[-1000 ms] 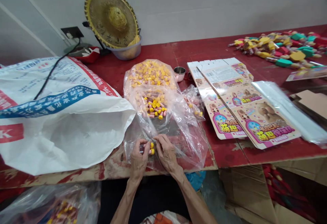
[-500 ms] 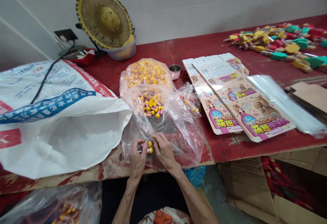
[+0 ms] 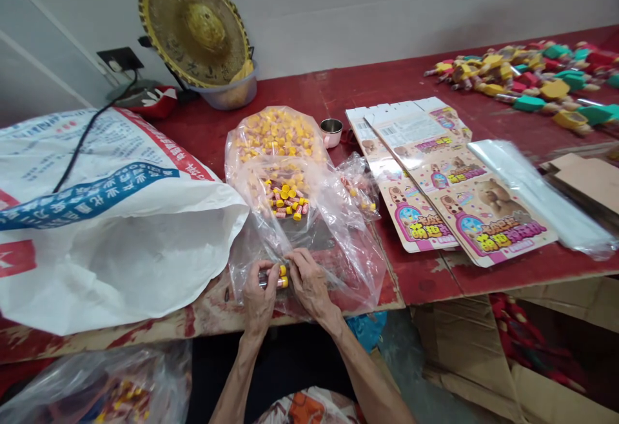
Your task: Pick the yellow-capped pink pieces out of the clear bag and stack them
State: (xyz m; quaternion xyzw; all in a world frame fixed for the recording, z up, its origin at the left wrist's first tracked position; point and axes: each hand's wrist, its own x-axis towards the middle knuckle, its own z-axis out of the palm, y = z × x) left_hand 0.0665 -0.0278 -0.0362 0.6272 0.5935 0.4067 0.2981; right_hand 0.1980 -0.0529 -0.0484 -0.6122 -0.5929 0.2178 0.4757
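My left hand (image 3: pixel 260 295) is closed around small tubes with yellow caps (image 3: pixel 282 281); two caps stick out towards the right. Beside it, my right hand (image 3: pixel 307 282) has its fingers bent together over the open end of a clear plastic bag (image 3: pixel 353 269). Whether anything is pinched in those fingertips is hidden from me. Farther back in the bag lies a large heap of yellow-capped tubes (image 3: pixel 275 134), with several loose ones (image 3: pixel 290 202) spilling towards my hands.
A white woven sack (image 3: pixel 159 263) lies open at left. Printed cards (image 3: pixel 488 218) and clear sleeves (image 3: pixel 536 195) lie at right, with colourful toys (image 3: pixel 546 76) behind. A metal cup (image 3: pixel 331 133) and a straw hat (image 3: pixel 196 24) stand farther back. Below right is a cardboard box (image 3: pixel 464 346).
The view has shifted very slightly. My hands keep the same place and hold, with the yellow-capped tubes still in the left.
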